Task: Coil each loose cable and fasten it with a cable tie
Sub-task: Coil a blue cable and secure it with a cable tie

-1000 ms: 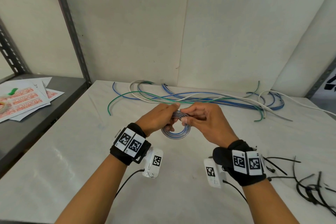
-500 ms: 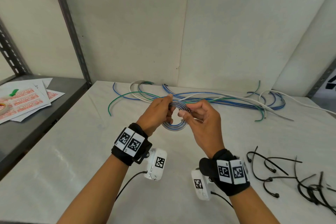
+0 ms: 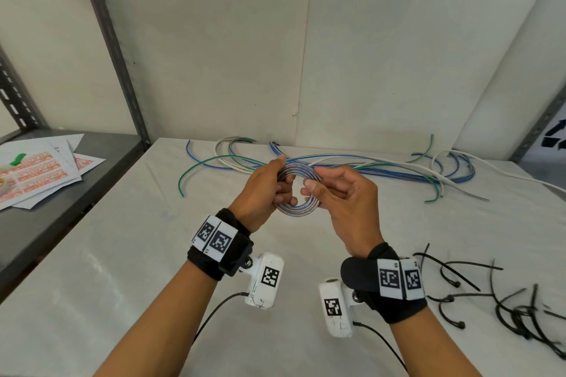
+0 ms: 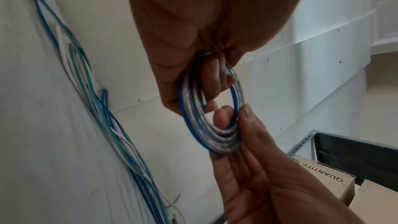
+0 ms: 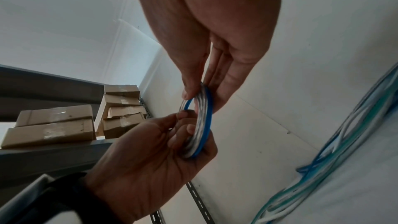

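Observation:
A blue and silver cable wound into a small coil (image 3: 298,211) is held up above the white table (image 3: 122,269) between both hands. My left hand (image 3: 266,190) grips the coil's left side, fingers curled through the ring (image 4: 206,122). My right hand (image 3: 340,193) pinches the right side between thumb and fingers (image 5: 201,106). Loose blue, green and white cables (image 3: 382,170) lie along the back of the table. Several black cable ties (image 3: 477,294) are scattered at the right, near my right wrist.
A grey metal shelf (image 3: 55,208) at the left carries printed paper sheets (image 3: 33,174). White walls close the back and right. Cardboard boxes (image 5: 53,125) sit on shelving seen in the right wrist view. A rack upright (image 3: 110,46) stands at the table's back left corner.
My right hand has turned and dropped back toward me, its wrist lower and more to the left. The coil has risen slightly and is now held more upright between both hands.

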`<control>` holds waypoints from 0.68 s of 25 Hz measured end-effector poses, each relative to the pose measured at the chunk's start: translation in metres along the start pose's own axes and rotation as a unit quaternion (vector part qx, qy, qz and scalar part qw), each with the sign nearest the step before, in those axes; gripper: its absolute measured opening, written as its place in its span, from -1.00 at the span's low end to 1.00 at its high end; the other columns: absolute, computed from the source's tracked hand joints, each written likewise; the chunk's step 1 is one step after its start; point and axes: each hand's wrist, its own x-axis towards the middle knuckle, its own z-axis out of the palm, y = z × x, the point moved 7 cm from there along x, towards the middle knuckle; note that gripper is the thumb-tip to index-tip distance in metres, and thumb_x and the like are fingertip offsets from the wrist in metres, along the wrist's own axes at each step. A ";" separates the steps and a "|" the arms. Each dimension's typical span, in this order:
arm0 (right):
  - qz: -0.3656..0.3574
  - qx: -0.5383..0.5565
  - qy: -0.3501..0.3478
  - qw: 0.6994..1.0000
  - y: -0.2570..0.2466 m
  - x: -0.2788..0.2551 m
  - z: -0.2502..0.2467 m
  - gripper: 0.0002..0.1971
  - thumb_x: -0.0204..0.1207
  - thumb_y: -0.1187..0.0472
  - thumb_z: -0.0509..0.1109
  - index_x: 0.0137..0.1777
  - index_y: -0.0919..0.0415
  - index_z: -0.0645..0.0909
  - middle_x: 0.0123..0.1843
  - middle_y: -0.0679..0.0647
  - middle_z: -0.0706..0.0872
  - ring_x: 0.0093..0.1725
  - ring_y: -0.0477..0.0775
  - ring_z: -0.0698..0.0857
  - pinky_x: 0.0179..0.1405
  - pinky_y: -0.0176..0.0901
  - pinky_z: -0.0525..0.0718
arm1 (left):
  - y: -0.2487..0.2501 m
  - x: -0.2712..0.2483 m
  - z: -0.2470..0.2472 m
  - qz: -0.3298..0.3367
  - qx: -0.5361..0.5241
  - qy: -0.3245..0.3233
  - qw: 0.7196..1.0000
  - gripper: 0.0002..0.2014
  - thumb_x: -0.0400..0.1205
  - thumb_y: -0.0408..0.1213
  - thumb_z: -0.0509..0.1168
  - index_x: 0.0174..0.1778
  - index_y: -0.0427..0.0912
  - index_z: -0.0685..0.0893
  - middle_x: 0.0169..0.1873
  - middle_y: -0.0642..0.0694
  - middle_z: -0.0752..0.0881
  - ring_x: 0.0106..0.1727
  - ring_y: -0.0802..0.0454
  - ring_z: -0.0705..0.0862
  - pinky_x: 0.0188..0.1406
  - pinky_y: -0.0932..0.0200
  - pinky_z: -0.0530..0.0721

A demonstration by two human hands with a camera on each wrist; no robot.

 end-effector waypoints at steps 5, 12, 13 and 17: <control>-0.011 -0.041 -0.075 0.996 -0.002 0.008 -0.004 -0.79 0.43 0.48 0.58 -0.02 0.21 0.77 -0.15 0.23 0.88 -0.15 0.26 0.87 0.01 0.09 0.82 | -0.001 0.001 -0.003 -0.025 0.122 -0.080 0.989 -0.39 0.85 -0.05 -0.10 -0.37 -0.31 0.61 -0.61 -0.18 0.51 -0.55 -0.14 0.57 -0.14 -0.01 0.55; -0.015 -0.144 -0.132 0.981 0.005 0.001 -0.005 -0.81 0.49 0.43 0.57 0.03 0.17 0.78 -0.11 0.21 0.88 -0.16 0.19 0.88 0.00 0.04 0.83 | -0.017 -0.001 0.004 -0.039 0.256 -0.059 0.964 -0.56 0.82 -0.14 0.05 -0.40 -0.19 0.43 -0.48 -0.10 0.40 -0.62 0.10 0.38 -0.17 0.03 0.57; -0.018 -0.132 -0.121 0.984 0.005 0.001 -0.007 -0.82 0.51 0.42 0.55 0.06 0.19 0.78 -0.09 0.20 0.88 -0.16 0.19 0.88 0.00 0.04 0.83 | -0.016 -0.001 0.007 -0.032 0.242 -0.058 0.968 -0.56 0.82 -0.15 0.04 -0.40 -0.18 0.41 -0.49 -0.07 0.39 -0.62 0.11 0.37 -0.20 0.05 0.54; -0.032 -0.101 -0.050 0.993 0.003 -0.003 -0.011 -0.84 0.51 0.38 0.57 0.03 0.17 0.75 -0.12 0.16 0.88 -0.14 0.15 0.88 -0.05 -0.02 0.82 | -0.011 -0.002 0.013 -0.010 0.185 -0.047 0.982 -0.56 0.84 -0.16 0.01 -0.40 -0.14 0.36 -0.53 0.01 0.31 -0.61 0.12 0.27 -0.26 0.11 0.44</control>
